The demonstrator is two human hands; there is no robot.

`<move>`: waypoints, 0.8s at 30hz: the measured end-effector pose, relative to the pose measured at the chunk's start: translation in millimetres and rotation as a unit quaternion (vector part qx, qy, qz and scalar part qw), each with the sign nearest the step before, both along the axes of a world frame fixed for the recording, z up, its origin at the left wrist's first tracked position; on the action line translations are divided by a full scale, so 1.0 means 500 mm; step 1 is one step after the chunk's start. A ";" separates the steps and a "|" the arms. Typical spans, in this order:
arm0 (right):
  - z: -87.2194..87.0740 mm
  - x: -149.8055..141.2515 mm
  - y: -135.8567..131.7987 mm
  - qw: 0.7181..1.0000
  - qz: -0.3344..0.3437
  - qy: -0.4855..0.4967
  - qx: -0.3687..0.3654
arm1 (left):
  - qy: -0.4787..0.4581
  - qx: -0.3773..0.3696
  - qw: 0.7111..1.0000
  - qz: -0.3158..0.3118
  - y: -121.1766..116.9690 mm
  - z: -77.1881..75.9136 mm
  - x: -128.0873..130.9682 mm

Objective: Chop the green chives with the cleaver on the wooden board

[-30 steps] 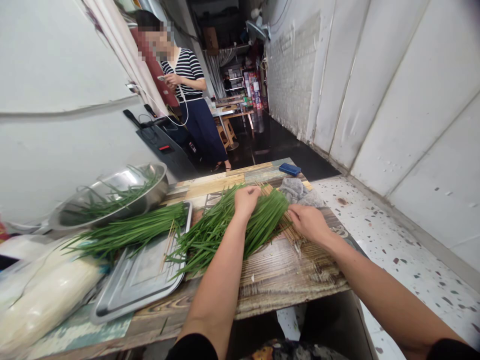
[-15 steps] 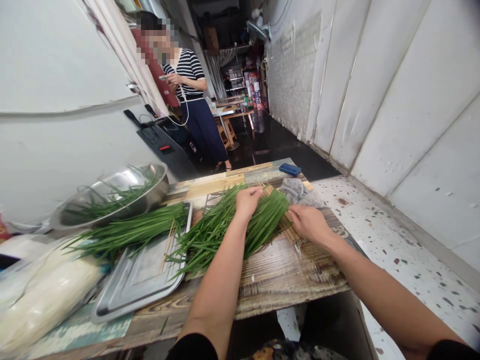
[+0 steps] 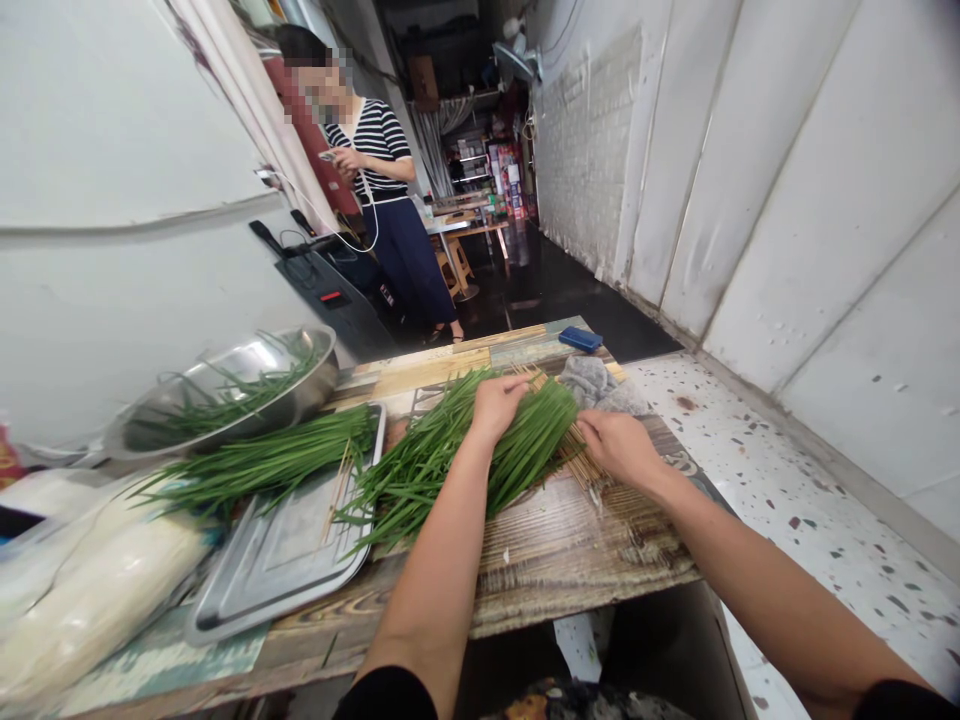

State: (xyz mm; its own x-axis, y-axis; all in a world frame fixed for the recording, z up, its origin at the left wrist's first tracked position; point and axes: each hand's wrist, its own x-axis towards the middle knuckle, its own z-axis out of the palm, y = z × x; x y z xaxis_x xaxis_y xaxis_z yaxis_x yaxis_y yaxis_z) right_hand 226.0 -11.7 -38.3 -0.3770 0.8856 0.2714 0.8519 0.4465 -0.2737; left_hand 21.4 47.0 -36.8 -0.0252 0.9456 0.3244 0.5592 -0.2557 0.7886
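- Left hand (image 3: 499, 408), right hand (image 3: 621, 447) at green stalks (image 3: 536, 440); fingers curled, cannot tell their grip
- Skewers (image 3: 579, 463) under stalks, near grey cloth (image 3: 587, 380)
- Stalk tips overlap tray (image 3: 296, 560)

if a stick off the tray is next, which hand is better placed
Probably the left hand: it is nearer the tray and its sticks; the right hand is by the end of the greens away from the tray.

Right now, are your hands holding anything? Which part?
The right hand seems to pinch garlic chives by their bunched ends; whether the left hand grips is unclear.
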 end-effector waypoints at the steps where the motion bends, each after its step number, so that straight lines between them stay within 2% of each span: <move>1: 0.000 0.000 0.000 1.000 -0.004 -0.001 0.000 | 0.015 0.002 1.000 -0.025 -0.003 0.004 -0.004; 5: -0.001 -0.001 0.001 1.000 -0.018 0.003 0.004 | 0.067 -0.030 0.989 -0.127 -0.019 0.028 -0.025; 11: -0.012 -0.001 0.002 0.996 0.010 0.067 0.051 | -0.016 -0.068 0.992 -0.107 -0.045 0.066 -0.028; 13: -0.018 0.001 0.002 0.990 0.033 0.106 0.088 | -0.041 -0.086 0.987 -0.133 -0.053 0.075 -0.019; 17: -0.028 0.004 0.007 0.972 0.048 0.156 0.166 | -0.068 -0.146 0.961 -0.225 -0.066 0.091 -0.010; 20: -0.027 0.005 0.014 0.966 0.039 0.173 0.191 | -0.035 -0.173 0.948 -0.267 -0.070 0.104 -0.022; 24: -0.002 0.001 0.025 0.959 0.022 0.185 0.212 | 0.024 -0.171 0.949 -0.265 -0.073 0.118 -0.052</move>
State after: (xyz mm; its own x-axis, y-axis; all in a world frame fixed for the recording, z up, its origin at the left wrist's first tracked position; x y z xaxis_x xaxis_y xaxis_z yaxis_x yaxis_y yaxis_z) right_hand 226.6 0.6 -39.2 -0.2191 0.6513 0.7265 0.7099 0.6172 -0.3393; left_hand -4.6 10.2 22.1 0.4895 0.8719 -0.0154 0.4621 -0.2444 0.8525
